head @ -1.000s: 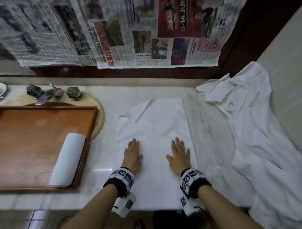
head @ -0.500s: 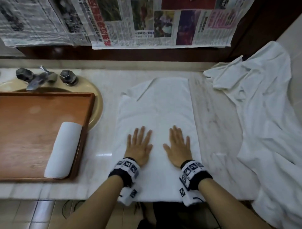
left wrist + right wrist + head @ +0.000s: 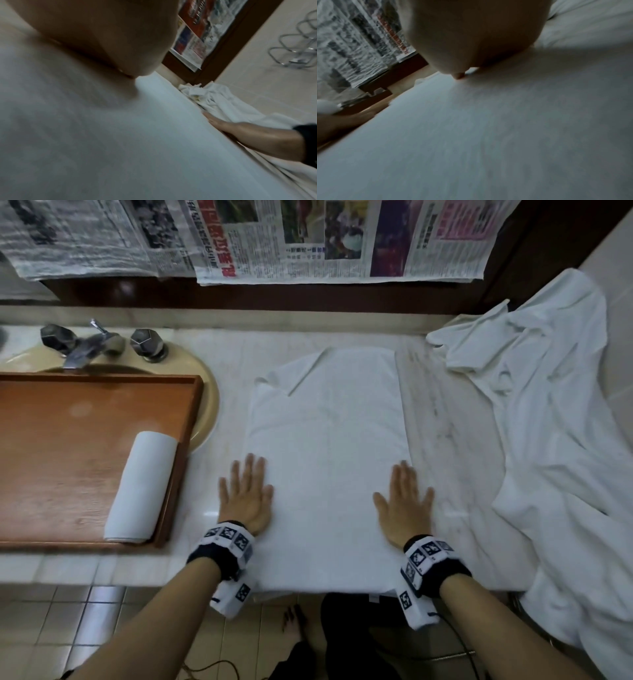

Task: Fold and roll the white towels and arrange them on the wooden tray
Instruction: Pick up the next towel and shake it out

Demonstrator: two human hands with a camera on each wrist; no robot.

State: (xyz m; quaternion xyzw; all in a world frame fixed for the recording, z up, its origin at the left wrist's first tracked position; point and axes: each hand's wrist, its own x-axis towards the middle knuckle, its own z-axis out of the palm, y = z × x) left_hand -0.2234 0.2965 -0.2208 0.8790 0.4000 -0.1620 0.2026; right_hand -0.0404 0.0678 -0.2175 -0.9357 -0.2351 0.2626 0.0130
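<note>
Head view: left hand (image 3: pixel 247 497) and right hand (image 3: pixel 404 501), flat and unclenched, are now swept apart to the towel's (image 3: pixel 329 460) side edges; smoothing judged nearly done, rolling next.

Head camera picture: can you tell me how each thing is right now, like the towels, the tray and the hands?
Flat white towel: folded, spread on the marble counter, unrolled.
Rolled white towel: rolled up, lying in the tray.
Wooden tray: sits over the sink, holds one roll.
Loose white towels: crumpled, unfolded pile.
Left hand: flat, fingers spread, pressing the towel's left edge.
Right hand: flat, pressing its right edge.
</note>
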